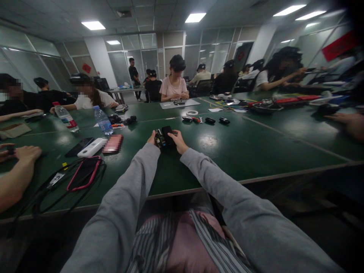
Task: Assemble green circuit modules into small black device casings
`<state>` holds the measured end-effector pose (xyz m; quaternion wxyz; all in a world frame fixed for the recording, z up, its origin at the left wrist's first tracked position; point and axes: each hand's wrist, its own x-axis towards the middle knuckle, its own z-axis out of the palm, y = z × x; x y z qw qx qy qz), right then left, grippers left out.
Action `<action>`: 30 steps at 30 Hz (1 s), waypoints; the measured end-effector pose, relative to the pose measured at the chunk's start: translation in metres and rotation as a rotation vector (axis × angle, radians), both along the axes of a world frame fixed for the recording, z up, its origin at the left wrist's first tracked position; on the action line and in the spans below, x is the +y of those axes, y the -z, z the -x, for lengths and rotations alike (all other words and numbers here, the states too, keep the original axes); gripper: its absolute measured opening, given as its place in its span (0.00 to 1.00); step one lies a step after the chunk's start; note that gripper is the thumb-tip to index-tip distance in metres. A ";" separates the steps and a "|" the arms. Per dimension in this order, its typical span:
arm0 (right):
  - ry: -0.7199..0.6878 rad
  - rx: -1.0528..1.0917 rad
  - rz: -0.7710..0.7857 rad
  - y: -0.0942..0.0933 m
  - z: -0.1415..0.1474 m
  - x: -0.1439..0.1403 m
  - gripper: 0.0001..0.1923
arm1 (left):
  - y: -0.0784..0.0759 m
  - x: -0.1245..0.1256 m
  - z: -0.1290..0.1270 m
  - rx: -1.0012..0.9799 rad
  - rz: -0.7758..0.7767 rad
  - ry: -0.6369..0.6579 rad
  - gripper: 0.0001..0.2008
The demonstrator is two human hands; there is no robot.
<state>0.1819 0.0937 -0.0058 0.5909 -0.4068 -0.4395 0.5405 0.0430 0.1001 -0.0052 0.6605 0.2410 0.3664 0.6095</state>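
Observation:
Both my hands are out in front of me, just over the green table (193,167). My left hand (152,138) is closed on the edge of a small circuit board (159,139) with metallic and coloured parts on it. A black plastic casing (168,135) is gripped by my right hand (179,141), thumb lying on its face. Board and casing sit side by side and close together; whether they are joined I cannot tell.
To the left lie a black cable (57,185), a pink-rimmed phone case (85,173), a white device (92,148) and two bottles, one a blue-labelled bottle (102,120). Beyond my hands are small black items (210,120) and a white ring (192,113). A neighbour's arm (17,174) rests at far left.

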 end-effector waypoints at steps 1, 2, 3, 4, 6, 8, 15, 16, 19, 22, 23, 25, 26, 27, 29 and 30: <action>0.001 0.018 0.021 0.000 -0.001 0.002 0.26 | 0.001 0.001 0.001 0.003 0.007 -0.004 0.26; -0.004 0.039 0.046 0.000 -0.002 0.004 0.25 | 0.002 0.003 0.003 0.004 0.018 -0.010 0.26; -0.007 0.061 0.071 0.001 -0.003 0.006 0.24 | 0.002 0.004 0.003 0.002 0.027 -0.012 0.26; -0.008 0.081 0.093 0.001 -0.004 0.008 0.23 | 0.002 0.005 0.004 -0.004 0.032 -0.015 0.26; -0.001 0.111 0.128 0.002 -0.006 0.011 0.21 | 0.001 0.006 0.006 -0.023 0.036 -0.014 0.27; 0.000 0.142 0.149 0.002 -0.007 0.013 0.18 | -0.001 0.007 0.009 -0.041 0.041 -0.012 0.27; -0.239 0.261 0.197 -0.003 -0.008 0.010 0.14 | -0.009 0.003 0.017 -0.077 0.079 -0.072 0.29; -0.263 0.263 0.203 -0.005 -0.007 0.008 0.15 | -0.010 0.001 0.017 -0.084 0.078 -0.080 0.29; -0.327 0.264 0.208 -0.011 -0.006 0.000 0.23 | -0.014 -0.002 0.018 -0.116 0.088 -0.085 0.29; -0.342 0.238 0.169 -0.014 -0.007 -0.002 0.24 | -0.016 -0.004 0.019 -0.129 0.104 -0.080 0.29; -0.336 0.229 0.152 -0.013 -0.007 -0.001 0.22 | -0.016 -0.004 0.020 -0.126 0.106 -0.081 0.29; -0.311 0.213 0.125 -0.009 -0.007 0.003 0.19 | -0.016 -0.004 0.020 -0.116 0.106 -0.078 0.29; -0.287 0.204 0.118 -0.006 -0.007 0.006 0.19 | -0.016 -0.004 0.021 -0.113 0.106 -0.070 0.29; -0.254 0.191 0.112 -0.003 -0.007 0.008 0.19 | -0.015 -0.003 0.021 -0.112 0.104 -0.062 0.29; -0.179 0.142 0.104 0.002 -0.007 0.011 0.23 | -0.014 -0.003 0.022 -0.118 0.096 -0.043 0.28; -0.141 0.105 0.098 0.003 -0.007 0.012 0.24 | -0.014 -0.003 0.022 -0.123 0.094 -0.040 0.28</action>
